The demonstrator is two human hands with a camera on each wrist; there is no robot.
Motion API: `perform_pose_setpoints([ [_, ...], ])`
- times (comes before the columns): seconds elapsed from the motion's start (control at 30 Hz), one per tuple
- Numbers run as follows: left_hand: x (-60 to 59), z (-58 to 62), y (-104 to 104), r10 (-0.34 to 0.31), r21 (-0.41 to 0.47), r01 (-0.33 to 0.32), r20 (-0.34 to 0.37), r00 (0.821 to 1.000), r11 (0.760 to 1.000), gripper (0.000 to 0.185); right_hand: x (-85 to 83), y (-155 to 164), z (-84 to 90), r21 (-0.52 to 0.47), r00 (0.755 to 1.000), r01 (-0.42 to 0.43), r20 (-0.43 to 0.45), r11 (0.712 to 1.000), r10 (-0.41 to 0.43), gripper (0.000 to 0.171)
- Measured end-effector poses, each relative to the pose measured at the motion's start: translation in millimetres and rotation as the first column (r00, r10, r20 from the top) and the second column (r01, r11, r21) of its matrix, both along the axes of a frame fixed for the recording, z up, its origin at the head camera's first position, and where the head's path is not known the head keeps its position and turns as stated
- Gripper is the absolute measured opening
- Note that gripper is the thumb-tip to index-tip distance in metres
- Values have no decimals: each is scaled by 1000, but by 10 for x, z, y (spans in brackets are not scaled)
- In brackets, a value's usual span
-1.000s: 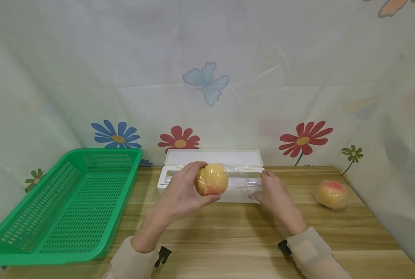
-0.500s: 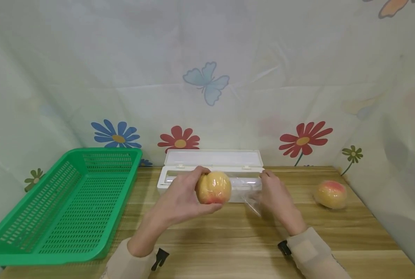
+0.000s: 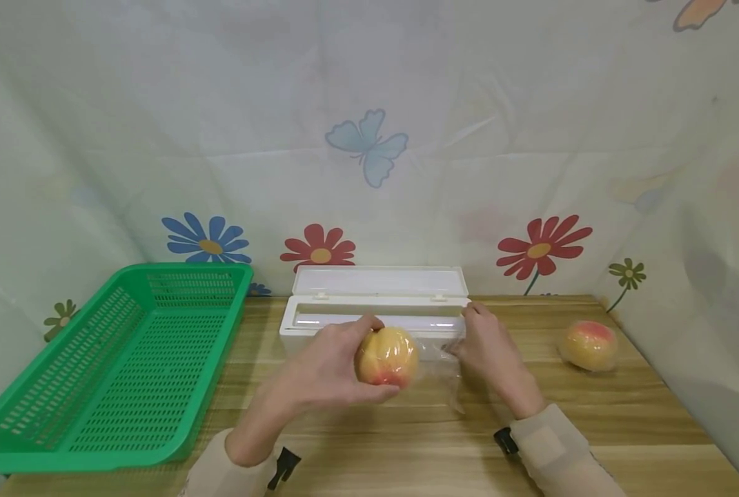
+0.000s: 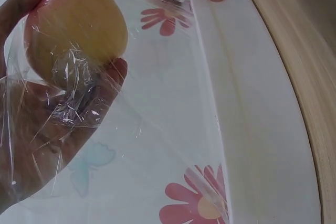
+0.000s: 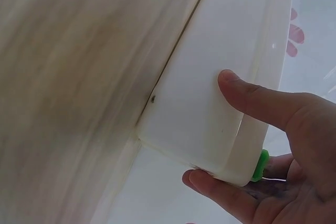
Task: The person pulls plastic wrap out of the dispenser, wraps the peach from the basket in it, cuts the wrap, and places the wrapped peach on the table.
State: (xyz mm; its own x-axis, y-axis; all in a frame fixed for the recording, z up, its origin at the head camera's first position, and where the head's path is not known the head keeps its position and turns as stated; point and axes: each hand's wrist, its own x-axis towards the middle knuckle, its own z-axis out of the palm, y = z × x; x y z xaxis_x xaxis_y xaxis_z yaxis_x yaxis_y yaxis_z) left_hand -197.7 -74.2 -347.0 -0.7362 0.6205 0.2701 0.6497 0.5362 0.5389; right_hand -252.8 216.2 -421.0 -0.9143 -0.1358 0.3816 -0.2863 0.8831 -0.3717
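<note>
On wooden table [image 3: 369,421], far left: 1 green basket [image 3: 114,366], long axis front-to-back. Mid-back: 1 white wrap dispenser [image 3: 375,304], lid up, long axis L-R. R hand [image 3: 490,352] clamps its right end, thumb and fingers. L hand [image 3: 332,366] cups peach [image 3: 386,356] in cling film [image 3: 444,376], sheet stretched toward dispenser. Peaches: 2; 2nd peach [image 3: 590,345] far right, wrapped.

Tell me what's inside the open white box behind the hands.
Inside the white cling-film dispenser a pale roll shows along the trough. The left hand holding the wrapped peach and the right hand cover its middle and right end.
</note>
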Motion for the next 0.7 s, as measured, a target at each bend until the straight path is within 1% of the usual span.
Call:
perform_pose_setpoints([
  [0.03, 6, -3, 1, -9, -6, 9, 13, 1000, 1000, 64, 1, -5, 2, -5, 1000, 1, 3, 1000, -1, 59],
  [0.13, 25, -14, 2, -33, -29, 33, 29, 999, 999, 63, 2, -10, -7, -9, 1000, 4, -3, 1000, -4, 60],
  [0.33, 77, -31, -11, -59, -86, 58, -3, 998, 995, 61, -6, -14, -38, 16, 999, -3, -33, 1000, 4, 62],
  [0.47, 90, -59, -13, -80, -102, 78, -14, 997, 992, 60, -3, -17, -37, 29, 999, -1, -36, 1000, 2, 64],
  [0.6, 93, -94, -12, -108, -105, 108, 5, 994, 989, 58, 2, -28, -22, 27, 1000, 7, -12, 1000, -6, 65],
  [0.7, 101, -105, -10, -124, -104, 127, 34, 992, 986, 56, 1, -31, -14, 17, 1000, 12, 10, 1000, -12, 67],
])
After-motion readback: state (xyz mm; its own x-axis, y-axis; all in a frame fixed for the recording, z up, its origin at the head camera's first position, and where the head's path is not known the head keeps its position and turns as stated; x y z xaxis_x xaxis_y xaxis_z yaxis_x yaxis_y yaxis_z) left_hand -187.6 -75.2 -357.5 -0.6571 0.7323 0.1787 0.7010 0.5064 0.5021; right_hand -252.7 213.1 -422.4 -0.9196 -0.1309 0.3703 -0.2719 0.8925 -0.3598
